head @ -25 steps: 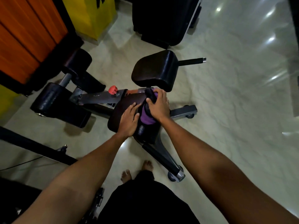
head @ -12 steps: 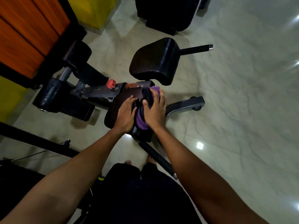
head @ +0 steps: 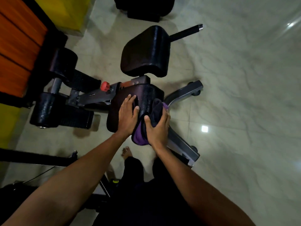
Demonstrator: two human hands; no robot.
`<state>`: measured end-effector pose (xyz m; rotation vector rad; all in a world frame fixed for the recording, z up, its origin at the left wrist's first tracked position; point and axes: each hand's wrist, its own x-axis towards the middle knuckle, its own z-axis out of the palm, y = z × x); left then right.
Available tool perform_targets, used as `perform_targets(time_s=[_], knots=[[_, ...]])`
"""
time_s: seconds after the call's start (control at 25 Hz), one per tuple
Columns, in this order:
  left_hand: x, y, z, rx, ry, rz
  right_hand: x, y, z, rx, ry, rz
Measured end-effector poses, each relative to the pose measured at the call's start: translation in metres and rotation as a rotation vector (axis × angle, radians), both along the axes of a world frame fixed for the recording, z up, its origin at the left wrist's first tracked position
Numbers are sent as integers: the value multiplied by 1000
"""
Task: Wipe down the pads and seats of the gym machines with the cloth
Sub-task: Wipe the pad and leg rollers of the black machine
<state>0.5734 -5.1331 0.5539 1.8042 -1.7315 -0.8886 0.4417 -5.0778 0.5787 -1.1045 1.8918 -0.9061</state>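
A low gym machine stands on the floor in front of me. Its near black seat pad (head: pixel 146 95) lies under both hands. My left hand (head: pixel 127 116) rests flat on the pad's left part, fingers straight. My right hand (head: pixel 158 129) grips a bunched purple and dark cloth (head: pixel 156 110) and presses it against the pad's right side. A second black pad (head: pixel 145 51) sits beyond it, with a black handle bar (head: pixel 185 32) sticking out to the right.
Two black roller pads (head: pixel 47 110) and a red knob (head: pixel 105 86) are on the machine's left. Grey frame legs (head: pixel 182 93) with wheels spread to the right. My bare foot (head: pixel 127 152) is below. Orange and yellow wall panels (head: pixel 19 38) stand at left; another dark machine (head: pixel 143 7) is at top.
My right hand has slid with the cloth from the top of the near pad toward its right edge. The left hand has stayed flat on the pad. My view has shifted closer.
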Motion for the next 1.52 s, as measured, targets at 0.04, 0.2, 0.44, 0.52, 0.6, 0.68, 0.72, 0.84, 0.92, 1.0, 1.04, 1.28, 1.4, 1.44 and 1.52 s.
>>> perform_targets(time_s=[0.04,0.2,0.44,0.52,0.6,0.68,0.72,0.84,0.92,1.0,1.04,1.28,1.4,1.44,1.52], knots=[[1,-1,-1,8,1,-12,3,-11,2,-39,74,21],[1,0,2,35,-8,-19,-6,-96,0,-27,225,86],[0,0,6,37,-11,-46,-11,-84,-1,50,4,-119],[3,0,3,13,-27,-74,0,-44,0,49,13,-153],[3,-2,2,1,-56,-89,11,-9,0,51,71,-131],[3,-4,2,-1,-78,-89,20,3,0,46,141,-106],[4,-4,3,-1,-81,-87,20,-4,-1,34,167,-88],[4,-3,3,3,-83,-80,12,-63,0,14,233,-10],[3,-2,3,10,-69,-68,6,-102,3,15,279,18],[2,-1,3,32,-65,-67,4,-109,4,-19,324,56],[3,0,2,38,-72,-70,7,-98,4,-45,338,89],[10,-1,-3,9,69,-62,24,-8,1,-170,338,124],[9,5,-1,-37,165,72,19,-46,8,-99,502,281],[7,7,0,-40,172,128,17,-67,12,-91,584,361],[4,11,0,-1,155,241,19,-107,19,-54,707,507]])
